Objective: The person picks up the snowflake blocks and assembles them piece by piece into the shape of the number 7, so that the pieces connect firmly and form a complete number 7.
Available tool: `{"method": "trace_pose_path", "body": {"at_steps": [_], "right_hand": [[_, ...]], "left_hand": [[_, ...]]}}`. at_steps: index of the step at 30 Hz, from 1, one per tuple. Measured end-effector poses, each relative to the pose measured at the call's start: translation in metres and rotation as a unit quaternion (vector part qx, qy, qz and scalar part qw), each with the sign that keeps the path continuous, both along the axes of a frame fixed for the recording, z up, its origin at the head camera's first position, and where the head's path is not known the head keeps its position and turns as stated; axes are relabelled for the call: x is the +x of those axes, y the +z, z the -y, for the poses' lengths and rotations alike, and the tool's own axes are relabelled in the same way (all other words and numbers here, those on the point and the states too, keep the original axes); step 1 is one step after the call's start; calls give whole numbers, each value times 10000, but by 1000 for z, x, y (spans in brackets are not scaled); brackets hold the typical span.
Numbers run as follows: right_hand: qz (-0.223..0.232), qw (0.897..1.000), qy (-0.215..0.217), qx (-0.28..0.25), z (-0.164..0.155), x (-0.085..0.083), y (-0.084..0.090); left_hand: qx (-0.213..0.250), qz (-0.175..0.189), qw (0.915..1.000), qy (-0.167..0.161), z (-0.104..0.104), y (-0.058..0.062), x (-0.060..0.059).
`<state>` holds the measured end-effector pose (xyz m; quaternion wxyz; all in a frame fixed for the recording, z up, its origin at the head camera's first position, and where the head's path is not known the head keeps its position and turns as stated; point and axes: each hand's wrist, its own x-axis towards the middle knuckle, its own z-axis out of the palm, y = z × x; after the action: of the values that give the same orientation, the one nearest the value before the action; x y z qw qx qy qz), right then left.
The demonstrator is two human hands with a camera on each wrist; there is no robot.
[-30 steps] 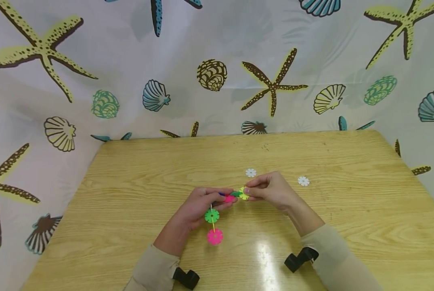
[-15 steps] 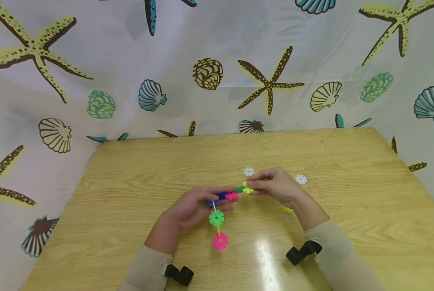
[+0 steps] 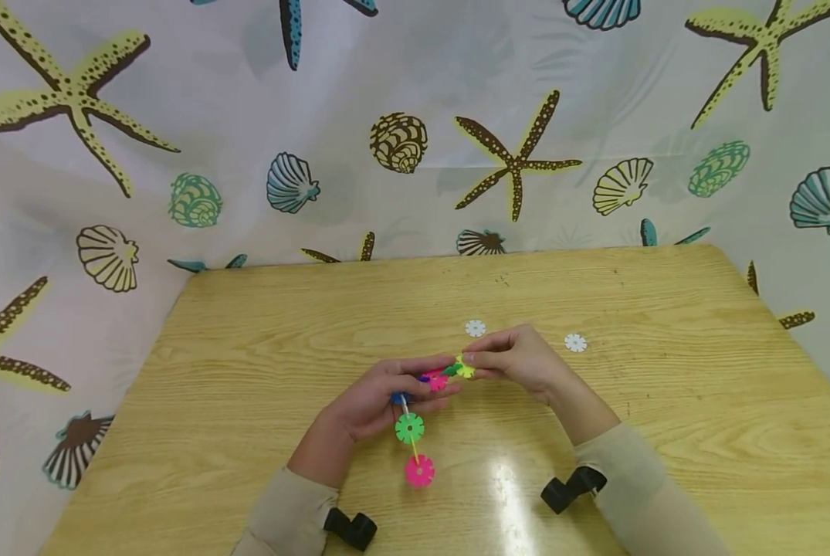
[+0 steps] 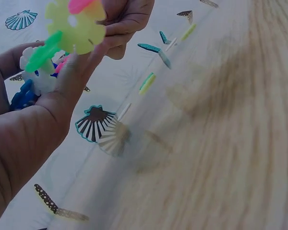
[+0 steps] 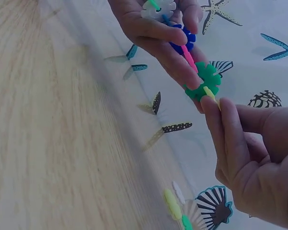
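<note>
A chain of notched plastic snowflake discs runs between my two hands above the table. My left hand grips the chain with thumb and fingers around the blue disc and the pink disc. Past its fingertips a green disc slots into a yellow disc. Thumb and fingers of my right hand pinch that yellow disc, seen edge-on in the right wrist view. Below the left hand hangs the loose end: a light green disc, a thin yellow one edge-on, then a pink disc.
Two white discs lie on the wooden table beyond my right hand, one farther right. In the right wrist view, a yellow disc and a green disc also lie there. A shell-print cloth surrounds the table's back and sides.
The chain stretched and tilted up to the right half a second ago, then came back lower and left. The hanging end swung right and down. Both hands keep their hold.
</note>
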<state>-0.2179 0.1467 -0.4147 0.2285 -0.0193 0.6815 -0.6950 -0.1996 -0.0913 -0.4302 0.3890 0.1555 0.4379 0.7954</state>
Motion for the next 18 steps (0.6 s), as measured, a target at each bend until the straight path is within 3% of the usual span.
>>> {"method": "trace_pose_path", "body": {"at_steps": [7,13,18], "right_hand": [[-105,9999,-67,115,5,3,2],[-225,9991,-228,271,10,5,4],[-733,9941,-323,735,9,7,6]], "left_hand": [[3,-255,9985,-494,2,2,1],[14,-381,9988,-309,1,3,2],[20,-234,9997,-24,0,2,3]]}}
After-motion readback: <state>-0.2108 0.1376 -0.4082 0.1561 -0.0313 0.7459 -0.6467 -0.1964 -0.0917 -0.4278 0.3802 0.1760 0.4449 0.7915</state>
